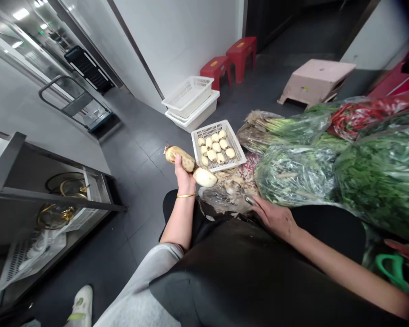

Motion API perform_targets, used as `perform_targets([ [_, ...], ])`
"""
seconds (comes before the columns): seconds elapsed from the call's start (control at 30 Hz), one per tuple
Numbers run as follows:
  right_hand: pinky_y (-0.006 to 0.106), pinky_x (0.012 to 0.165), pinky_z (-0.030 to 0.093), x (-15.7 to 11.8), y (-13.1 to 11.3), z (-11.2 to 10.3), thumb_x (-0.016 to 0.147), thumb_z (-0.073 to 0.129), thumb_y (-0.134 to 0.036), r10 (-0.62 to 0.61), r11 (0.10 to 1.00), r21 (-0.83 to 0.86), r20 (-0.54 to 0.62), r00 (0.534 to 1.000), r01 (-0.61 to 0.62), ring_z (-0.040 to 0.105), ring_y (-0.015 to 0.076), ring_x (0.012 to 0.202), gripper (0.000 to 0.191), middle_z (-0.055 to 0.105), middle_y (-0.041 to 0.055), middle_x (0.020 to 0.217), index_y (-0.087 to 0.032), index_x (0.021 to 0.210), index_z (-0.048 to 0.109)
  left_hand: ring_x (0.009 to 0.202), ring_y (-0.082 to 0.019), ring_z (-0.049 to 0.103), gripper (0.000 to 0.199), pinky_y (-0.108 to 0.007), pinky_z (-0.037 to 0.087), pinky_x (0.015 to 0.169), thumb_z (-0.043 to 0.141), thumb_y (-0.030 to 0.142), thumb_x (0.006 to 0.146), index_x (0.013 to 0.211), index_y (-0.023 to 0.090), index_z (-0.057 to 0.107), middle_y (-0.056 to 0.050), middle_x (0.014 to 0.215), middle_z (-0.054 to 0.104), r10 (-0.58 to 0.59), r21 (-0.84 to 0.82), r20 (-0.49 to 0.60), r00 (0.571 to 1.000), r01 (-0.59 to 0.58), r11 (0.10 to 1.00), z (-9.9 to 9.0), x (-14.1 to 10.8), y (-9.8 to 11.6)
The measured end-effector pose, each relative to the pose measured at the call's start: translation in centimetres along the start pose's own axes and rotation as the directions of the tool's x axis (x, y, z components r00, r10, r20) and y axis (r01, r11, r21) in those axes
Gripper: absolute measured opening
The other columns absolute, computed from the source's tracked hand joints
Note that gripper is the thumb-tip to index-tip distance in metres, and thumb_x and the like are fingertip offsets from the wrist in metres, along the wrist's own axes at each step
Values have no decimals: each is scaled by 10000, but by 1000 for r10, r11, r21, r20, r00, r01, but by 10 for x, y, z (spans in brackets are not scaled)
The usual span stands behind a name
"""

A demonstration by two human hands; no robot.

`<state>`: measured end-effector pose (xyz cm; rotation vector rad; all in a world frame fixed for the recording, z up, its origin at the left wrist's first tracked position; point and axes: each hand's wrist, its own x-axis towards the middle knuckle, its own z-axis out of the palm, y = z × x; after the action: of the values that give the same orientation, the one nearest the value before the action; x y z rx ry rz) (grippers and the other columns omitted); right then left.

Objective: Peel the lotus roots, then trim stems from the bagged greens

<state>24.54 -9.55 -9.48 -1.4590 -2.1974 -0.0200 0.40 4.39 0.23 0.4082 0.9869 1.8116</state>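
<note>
My left hand (183,175) is wrapped round a lotus root (182,159), whose left segment is brownish and unpeeled. Its right segment (205,177) is pale and peeled. Over my lap, my right hand (271,215) is closed on a small tool (251,200) with a metallic end, perhaps a peeler; the rest of it is hidden. Just beyond the root stands a white plastic basket (236,156) holding several pale peeled pieces. Peelings (233,181) and a clear plastic bag (221,200) lie between the basket and my lap.
Bagged greens (296,172), scallions (289,127) and red chillies (357,119) lie at the right. White baskets (191,97) are stacked beyond, near red stools (216,68) and a pinkish stool (315,81). A metal shelf (98,204) and a trolley (77,106) stand left.
</note>
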Motion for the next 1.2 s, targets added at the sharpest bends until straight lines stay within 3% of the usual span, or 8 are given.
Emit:
perform_targets([
  [0.17,240,603,462,65,-30,-15,1005,384,-405,-33,999,24,108,994,31,710,186,804,440,754,93,1014,-187,1328,589,1135,-231,606,632,-341,470,968,738,496,685,1221,195,587,-90,1204,646,76,71,110,991,-84,994,-4,-15,-12],
  [0.27,243,572,475,34,-15,-11,1002,364,-422,34,998,43,168,985,-42,720,200,788,439,759,94,993,-207,1286,621,1137,-224,605,669,-338,458,978,791,440,633,1231,228,577,-65,1203,644,156,98,160,975,-173,980,-7,-16,-8],
  [0.4,315,608,547,-20,11,-9,990,319,-413,172,979,75,200,965,-190,730,244,827,446,742,85,1076,-239,1238,646,1127,-224,602,626,-327,486,932,707,548,691,1212,219,599,-70,1174,654,64,38,71,995,-67,997,-7,-3,-2],
  [0.6,266,756,544,25,-5,-6,989,390,-400,44,979,196,109,993,-65,700,214,992,443,682,97,1221,-190,1314,606,1087,-226,617,523,-324,523,855,592,595,765,1151,242,626,-44,1098,678,-98,-1,-27,995,98,995,-3,0,-5],
  [0.77,278,583,514,-9,26,4,987,370,-417,160,985,44,148,976,-168,723,226,771,434,754,106,1017,-193,1184,685,1059,-212,624,512,-313,528,832,572,591,759,1140,251,610,-40,1118,666,-45,-6,-73,996,44,999,-10,4,-1],
  [0.87,264,654,514,-1,17,0,988,397,-417,78,989,119,96,992,-89,716,219,883,423,730,101,1111,-206,1254,650,1054,-213,625,533,-316,524,844,567,608,740,1135,254,612,-41,1108,666,-5,23,-22,1000,6,1000,-9,1,-6],
  [1.0,251,689,505,22,3,-6,976,428,-464,-73,982,181,73,995,59,716,199,818,449,754,99,1006,-195,1258,651,986,-233,640,598,-357,516,847,574,676,676,1090,247,628,-48,995,671,28,30,118,993,-31,999,-6,-9,-5],
  [1.2,290,578,482,28,1,-20,997,292,-449,124,953,260,134,983,-155,694,212,655,456,753,71,880,-225,1193,638,932,-273,623,898,-396,500,800,524,888,446,1011,200,643,-110,942,645,3,73,361,933,-31,997,-10,-16,9],
])
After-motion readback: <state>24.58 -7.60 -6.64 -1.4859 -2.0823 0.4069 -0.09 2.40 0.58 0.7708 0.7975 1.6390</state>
